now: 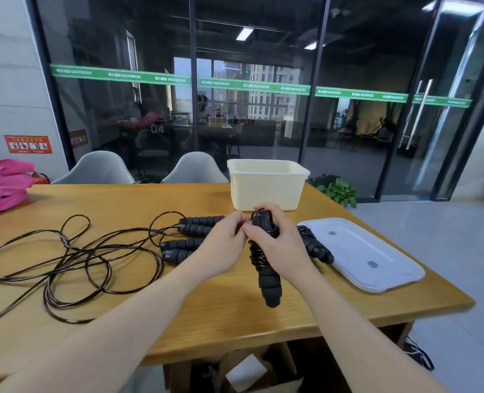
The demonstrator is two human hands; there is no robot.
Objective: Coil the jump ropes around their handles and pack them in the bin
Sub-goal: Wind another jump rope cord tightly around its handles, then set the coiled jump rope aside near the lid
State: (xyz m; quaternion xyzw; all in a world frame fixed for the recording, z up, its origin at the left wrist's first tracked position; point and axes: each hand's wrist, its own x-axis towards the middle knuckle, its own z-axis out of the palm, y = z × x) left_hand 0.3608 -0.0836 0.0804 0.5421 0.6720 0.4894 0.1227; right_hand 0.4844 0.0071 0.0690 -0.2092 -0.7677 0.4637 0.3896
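Observation:
My right hand [277,245] grips a pair of black foam handles [267,282] with rope coiled tightly around their upper part, held upright above the table. My left hand [223,239] pinches the rope near the top of that bundle. To the right of my right hand lies another coiled rope bundle [317,245]. Left of my hands, two pairs of black handles [198,224] [177,249] rest on the table, with their loose ropes [73,256] tangled in loops. The cream bin [266,184] stands open just behind my hands.
The bin's translucent white lid [362,253] lies flat at the table's right edge. A pink cloth pile [2,185] sits at the far left. Two grey chairs [147,171] stand behind the wooden table [178,321], and a cardboard box is underneath it.

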